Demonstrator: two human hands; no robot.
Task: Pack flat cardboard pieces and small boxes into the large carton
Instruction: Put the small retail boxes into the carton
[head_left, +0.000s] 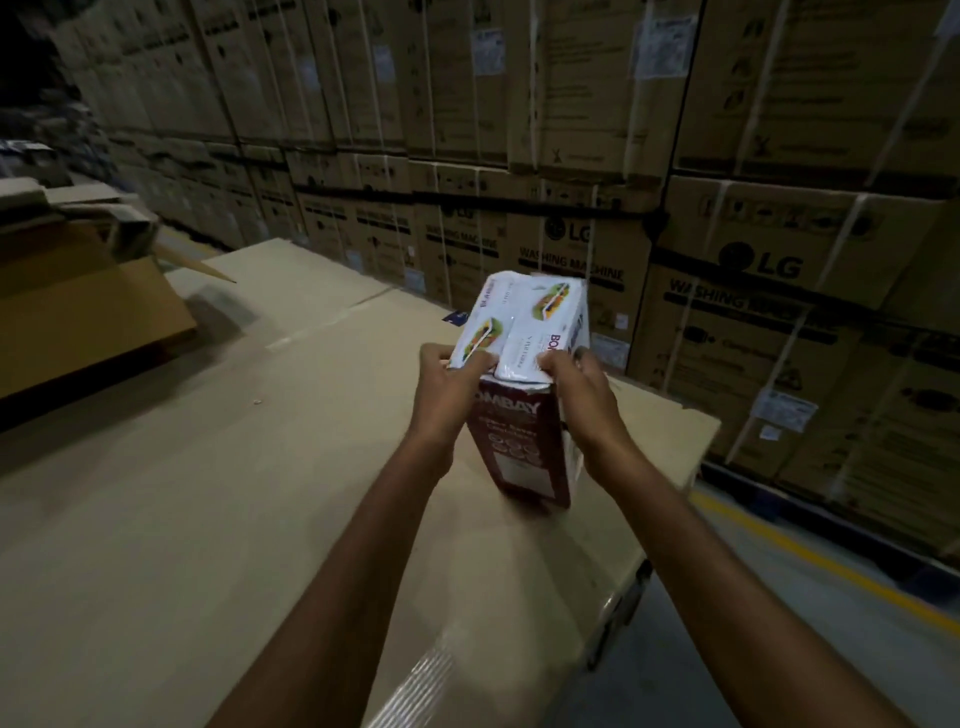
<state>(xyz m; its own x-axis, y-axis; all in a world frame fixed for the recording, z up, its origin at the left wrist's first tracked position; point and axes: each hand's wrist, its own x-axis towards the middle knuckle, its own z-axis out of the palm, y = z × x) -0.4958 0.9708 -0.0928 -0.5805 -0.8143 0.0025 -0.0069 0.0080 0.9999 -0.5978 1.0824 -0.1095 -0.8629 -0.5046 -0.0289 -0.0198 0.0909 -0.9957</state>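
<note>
The fingers (480, 359) of my left hand (447, 382) are curled and pinch the near edge of the left white top flap (480, 325). The fingers of my right hand (574, 387) pinch the near edge of the right flap in the same way. Both flaps belong to one small box (519, 447), dark red on its near side. It stands upright with its base on the tabletop (208, 493), which is covered in plain cardboard. The flaps lie nearly closed, side by side, over the top of the box. The large carton (93, 312) sits at the far left of the tabletop, well apart from the small box, with its top open. Flat cardboard pieces (78, 200) show at its upper edge; I cannot tell what else it holds. Stacked washing-machine cartons (753, 270) form a wall behind. Status, as I judge it: this small box is not yet packed. Remaining steps are to close its flaps, carry it left and set it inside the large carton. How many items remain cannot be determined from this view.
</note>
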